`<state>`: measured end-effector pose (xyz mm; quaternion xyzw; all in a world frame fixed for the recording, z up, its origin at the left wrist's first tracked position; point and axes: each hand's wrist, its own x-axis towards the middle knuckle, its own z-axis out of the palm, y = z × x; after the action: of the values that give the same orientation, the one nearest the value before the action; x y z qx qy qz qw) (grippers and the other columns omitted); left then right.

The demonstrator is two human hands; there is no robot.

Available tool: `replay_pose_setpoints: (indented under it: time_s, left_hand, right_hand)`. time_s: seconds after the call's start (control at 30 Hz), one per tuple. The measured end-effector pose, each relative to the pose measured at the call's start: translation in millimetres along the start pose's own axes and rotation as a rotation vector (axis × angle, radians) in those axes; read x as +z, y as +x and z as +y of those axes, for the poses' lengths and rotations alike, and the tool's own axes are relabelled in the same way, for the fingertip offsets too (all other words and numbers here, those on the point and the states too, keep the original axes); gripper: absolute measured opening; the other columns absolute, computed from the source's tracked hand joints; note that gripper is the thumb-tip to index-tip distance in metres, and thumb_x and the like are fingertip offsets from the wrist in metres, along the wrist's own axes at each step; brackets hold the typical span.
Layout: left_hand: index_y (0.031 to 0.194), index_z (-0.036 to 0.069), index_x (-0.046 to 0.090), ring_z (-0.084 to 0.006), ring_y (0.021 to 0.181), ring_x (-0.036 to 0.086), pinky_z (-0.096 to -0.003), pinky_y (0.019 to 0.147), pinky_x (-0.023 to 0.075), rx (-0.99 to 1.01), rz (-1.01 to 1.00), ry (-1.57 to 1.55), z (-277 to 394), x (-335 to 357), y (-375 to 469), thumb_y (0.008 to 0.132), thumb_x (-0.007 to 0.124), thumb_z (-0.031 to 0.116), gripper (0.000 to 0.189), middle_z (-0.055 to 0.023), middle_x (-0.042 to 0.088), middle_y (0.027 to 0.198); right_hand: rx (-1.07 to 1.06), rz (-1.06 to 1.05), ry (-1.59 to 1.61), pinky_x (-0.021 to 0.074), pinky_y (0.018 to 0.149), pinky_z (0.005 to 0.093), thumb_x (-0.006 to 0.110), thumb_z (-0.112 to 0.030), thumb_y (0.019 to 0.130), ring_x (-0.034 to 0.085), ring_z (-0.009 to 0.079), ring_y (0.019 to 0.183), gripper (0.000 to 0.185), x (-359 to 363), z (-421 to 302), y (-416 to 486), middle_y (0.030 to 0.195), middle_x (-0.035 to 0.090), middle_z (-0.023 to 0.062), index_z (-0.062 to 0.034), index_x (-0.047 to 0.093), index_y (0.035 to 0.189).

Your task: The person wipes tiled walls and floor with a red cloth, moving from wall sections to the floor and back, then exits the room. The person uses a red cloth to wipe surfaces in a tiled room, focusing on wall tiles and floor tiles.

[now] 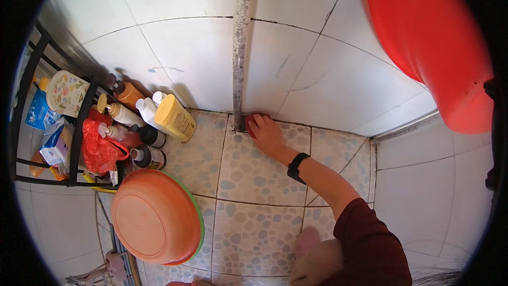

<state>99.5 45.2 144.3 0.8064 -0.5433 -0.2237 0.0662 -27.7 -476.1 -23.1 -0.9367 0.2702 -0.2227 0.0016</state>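
Observation:
My right hand (269, 136), with a black band on its wrist, is closed over a dark red scrubbing pad (251, 125). It presses the pad against the foot of a worn metal pipe (240, 51), where the white wall tiles (190, 63) meet the pebble-patterned floor tiles (260, 174). Part of the pad is hidden under the fingers. My left hand is out of view.
At left, bottles, among them a yellow one (178, 121), stand beside a black rack (81, 131). Upturned plastic basins (147, 218) lie below them. A large red plastic object (428, 39) fills the upper right. A pink shoe (307, 240) is near the bottom.

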Motion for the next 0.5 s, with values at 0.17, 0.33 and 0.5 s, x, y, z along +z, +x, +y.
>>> replay_pose_setpoints:
  time_s: [0.17, 0.33, 0.5]
  left_hand:
    - [0.056, 0.012, 0.058, -0.0326, 0.049, 0.055, -0.0459, 0.046, 0.0405, -0.005, -0.057, -0.015, 1, 0, 5, 0.09, 0.061, 0.027, 0.037, -0.0102, 0.056, 0.053]
    - [0.055, 0.011, 0.057, -0.0314, 0.048, 0.055, -0.0446, 0.045, 0.0393, -0.061, -0.003, -0.002, -12, -8, -1, 0.09, 0.062, 0.025, 0.039, -0.0106, 0.055, 0.052]
    - [0.056, 0.01, 0.056, -0.0323, 0.049, 0.055, -0.0443, 0.045, 0.0381, -0.205, 0.092, -0.14, -14, 1, -11, 0.091, 0.062, 0.024, 0.039, -0.0121, 0.055, 0.054]
  right_hand:
    - [-0.17, -0.094, -0.499, 0.0516, 0.072, 0.0387, 0.062, -0.017, 0.08, 0.055, 0.0252, 0.086, 0.023, 26, 6, 15, 0.101, 0.052, 0.009, -0.0062, 0.066, 0.1]
    - [-0.143, -0.053, -0.531, 0.0496, 0.068, 0.0355, 0.061, -0.018, 0.081, 0.055, 0.0229, 0.084, 0.019, -4, 40, -20, 0.096, 0.052, 0.0059, -0.0091, 0.066, 0.096]
    - [-0.202, 0.0, -0.535, 0.0486, 0.069, 0.0357, 0.062, -0.018, 0.08, 0.055, 0.0233, 0.082, 0.016, -10, 42, -22, 0.094, 0.051, 0.0058, -0.0089, 0.065, 0.094]
